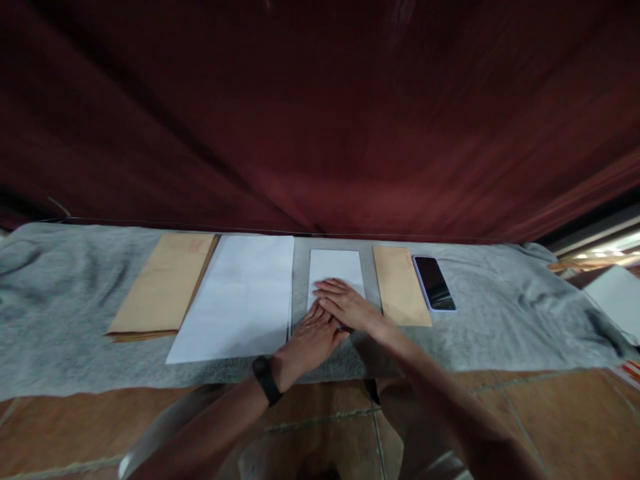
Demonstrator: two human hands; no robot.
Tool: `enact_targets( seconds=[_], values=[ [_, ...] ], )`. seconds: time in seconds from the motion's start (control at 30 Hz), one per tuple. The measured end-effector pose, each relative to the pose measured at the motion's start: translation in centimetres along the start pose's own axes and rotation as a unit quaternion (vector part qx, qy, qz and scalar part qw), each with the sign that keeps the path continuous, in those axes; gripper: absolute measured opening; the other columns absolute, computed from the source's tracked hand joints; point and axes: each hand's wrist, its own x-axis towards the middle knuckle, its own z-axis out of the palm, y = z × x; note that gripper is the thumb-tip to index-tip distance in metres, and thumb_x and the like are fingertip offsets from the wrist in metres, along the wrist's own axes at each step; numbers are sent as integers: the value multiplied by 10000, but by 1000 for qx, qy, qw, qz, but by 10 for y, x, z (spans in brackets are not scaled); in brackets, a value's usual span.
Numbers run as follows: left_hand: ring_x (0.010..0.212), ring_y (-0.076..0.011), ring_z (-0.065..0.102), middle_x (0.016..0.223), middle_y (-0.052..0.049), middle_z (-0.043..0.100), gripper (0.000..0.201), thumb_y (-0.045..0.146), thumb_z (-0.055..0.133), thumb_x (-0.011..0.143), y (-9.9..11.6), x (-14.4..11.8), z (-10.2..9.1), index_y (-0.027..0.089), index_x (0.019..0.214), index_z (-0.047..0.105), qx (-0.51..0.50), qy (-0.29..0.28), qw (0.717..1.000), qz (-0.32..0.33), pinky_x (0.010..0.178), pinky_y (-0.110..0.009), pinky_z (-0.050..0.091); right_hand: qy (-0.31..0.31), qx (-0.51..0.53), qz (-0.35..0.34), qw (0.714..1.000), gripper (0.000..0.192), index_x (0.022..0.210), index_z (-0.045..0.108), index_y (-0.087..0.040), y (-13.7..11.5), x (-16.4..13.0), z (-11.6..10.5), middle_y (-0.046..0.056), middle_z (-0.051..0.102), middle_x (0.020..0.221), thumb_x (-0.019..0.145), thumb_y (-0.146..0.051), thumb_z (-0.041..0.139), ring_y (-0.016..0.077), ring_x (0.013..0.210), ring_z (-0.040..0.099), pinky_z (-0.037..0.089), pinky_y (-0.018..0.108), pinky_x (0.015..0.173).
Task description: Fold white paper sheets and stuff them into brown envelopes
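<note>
OK, small white paper point(335, 263) at ctr of frame, just below mid-height, and both hands are on it: R hand point(347, 307) flat, palm down, fingers lapping over the fingers of the L hand point(314, 337). Both open, no grip, just resting on top. Progress, my read: this pc looks like a folded sheet being flattened, maybe part done; the large white paper point(240, 293), left of ctr, lies flat w/ no crease I can make out, so prob. not worked. Brown envelope stack point(160, 283) farther left, single-looking brown envelope point(400, 287) right of ctr; no paper seen poking out of either. Phone point(435, 283) beside that, dark screen up, all on grey cloth point(495, 313). Hard to see: lower part of the small paper's under the hands, fingertips blurry, env. flaps unclear, white item point(617, 300) cut off at far-right edge, can't ID.
</note>
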Motion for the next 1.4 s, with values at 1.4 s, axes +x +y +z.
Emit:
enact_targets(
  seconds=[1.4],
  values=[
    [1564,-305,211,1628,-133,383,557,409,355,1034,39,4,20,150,1518,452,40,30,994,-98,1244,-690,101,109,-143,147,973,500,1481,505,-74,17,-17,11,166,448,1581,1079,-322,343,240,1504,373,312,453,1257]
  ],
)
